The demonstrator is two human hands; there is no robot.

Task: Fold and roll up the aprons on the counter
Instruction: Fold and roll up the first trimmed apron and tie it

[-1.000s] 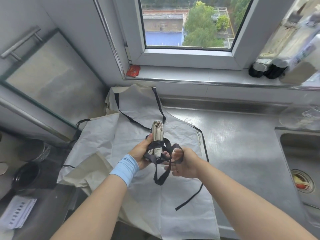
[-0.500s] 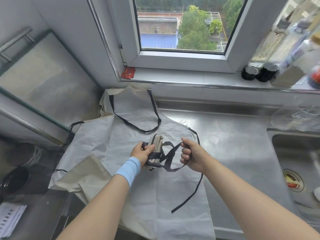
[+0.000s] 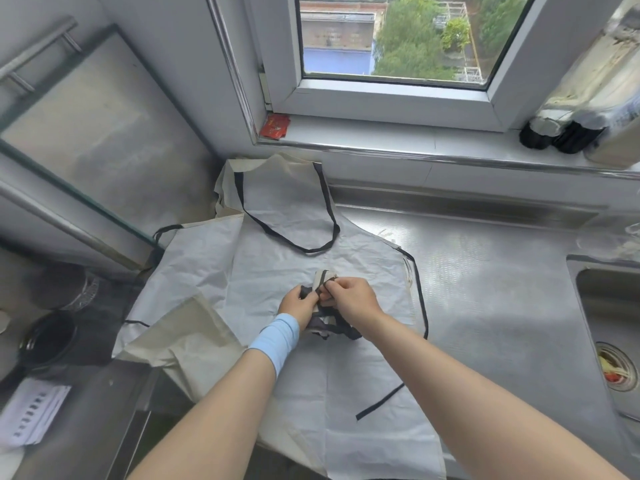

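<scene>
Left hand [image 3: 298,305]: fingers curled round one rolled apron [image 3: 322,277], held just above the spread cloth. Right hand [image 3: 354,299]: fingers pinching its black strap [image 3: 327,328] at the roll's upper end. Beneath lie at least two flat aprons, a white apron [image 3: 277,258] over a cream apron [image 3: 183,344], on the steel surface [image 3: 485,289]. One red packet [image 3: 275,125] lies on the windowsill beyond.

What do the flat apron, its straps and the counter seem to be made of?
Flat apron: likely thin non-woven or paper-like fabric, matte white, sharply creased.
Straps: dark woven tape, apparently, flat and limp.
Counter: stainless steel, by its dull grey sheen and fine embossed pattern.
</scene>
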